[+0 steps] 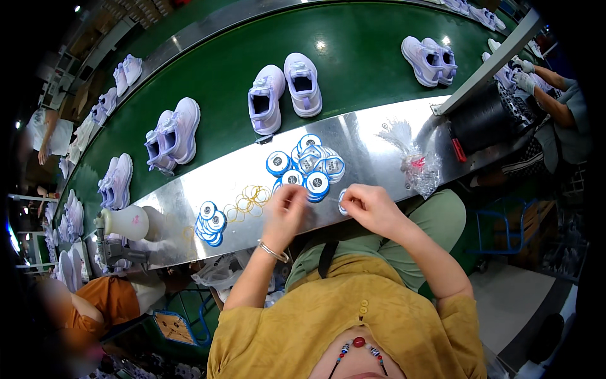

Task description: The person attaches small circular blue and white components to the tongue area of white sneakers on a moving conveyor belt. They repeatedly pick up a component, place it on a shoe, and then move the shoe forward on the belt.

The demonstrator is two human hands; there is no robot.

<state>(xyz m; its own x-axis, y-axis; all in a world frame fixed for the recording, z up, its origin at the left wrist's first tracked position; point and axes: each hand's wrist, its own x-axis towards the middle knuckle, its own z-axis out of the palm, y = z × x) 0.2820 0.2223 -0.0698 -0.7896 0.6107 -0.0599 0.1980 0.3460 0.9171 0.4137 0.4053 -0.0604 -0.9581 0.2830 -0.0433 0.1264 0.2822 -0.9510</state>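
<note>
Right hand [371, 207] pinches one round blue-white tag [341, 202] at counter [372, 142] edge. Left hand [285, 211] blurred, fingers curled, grip unclear. Tag pile [307, 165] just beyond both hands; rubber bands [247, 201] left of left hand.

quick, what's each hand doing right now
Left hand: fingers pinched, what it holds cannot be told.
Right hand: closed on a round blue-and-white tag.
</note>
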